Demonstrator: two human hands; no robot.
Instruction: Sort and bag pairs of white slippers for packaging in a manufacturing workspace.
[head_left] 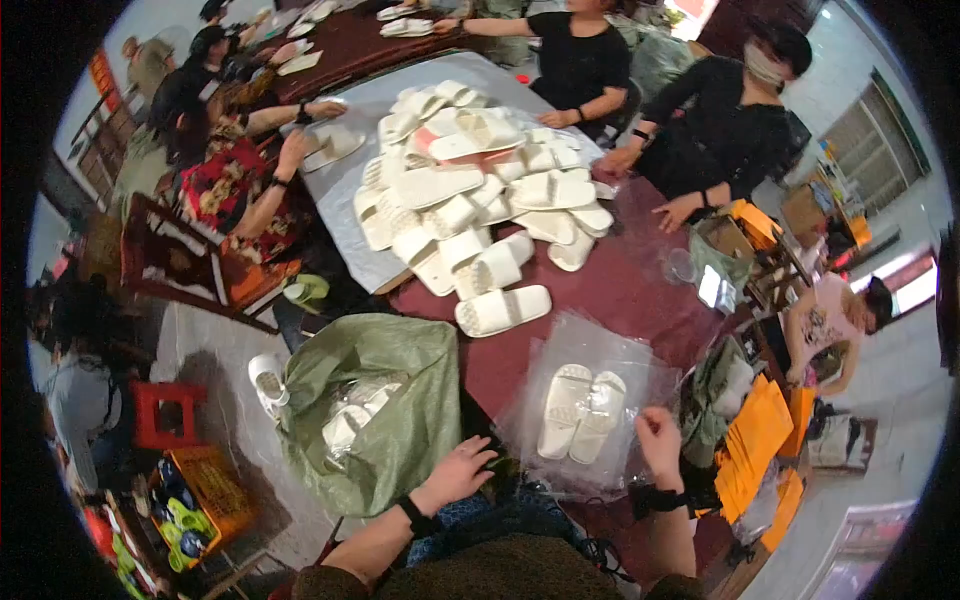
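Observation:
A pair of cream slippers (570, 412) lies side by side on a stack of clear plastic bags (530, 440) at the near table edge; whether the pair is inside the top bag I cannot tell. My right hand (658, 442) is just right of the slippers, over the bags' edge, fingers curled together; what they pinch, if anything, is too small to see. My left hand (458, 472) hangs open and empty, fingers stretched, between the slippers and a green woven sack (420, 370). Inside that sack lie bagged white slippers (345, 428).
A big heap of cream slippers (470, 190) covers the table's middle, with one loose slipper (503, 310) nearest me. Co-workers sit around the dark red table (640, 270). Orange bags (752, 440) lie to the right. A red stool (165, 412) and an orange crate (215, 490) stand left.

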